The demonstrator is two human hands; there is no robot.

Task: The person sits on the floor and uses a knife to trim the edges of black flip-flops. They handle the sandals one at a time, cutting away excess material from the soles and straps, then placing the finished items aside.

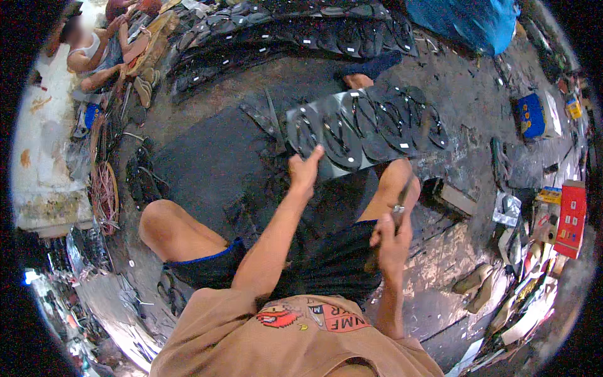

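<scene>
My left hand [306,168] grips the near left corner of a dark sheet of flip-flops [361,135], its thumb on top. Several black thong flip-flops with small white labels lie side by side across this sheet, which is tilted over my lower leg. To the right, my right hand [392,248] is closed around a narrow dark tool [405,196] with a shiny metal part by the fingers. The tool looks like a knife, but blur hides its exact kind. It points up and stands apart from the sheet.
A dark mat [207,151] covers the floor between my legs. Rows of black flip-flops [301,41] lie at the far side, near a blue tarp [465,25]. A blue box [531,116], a red box [570,220] and beige shoe forms [477,286] are right. Another person [94,53] sits far left.
</scene>
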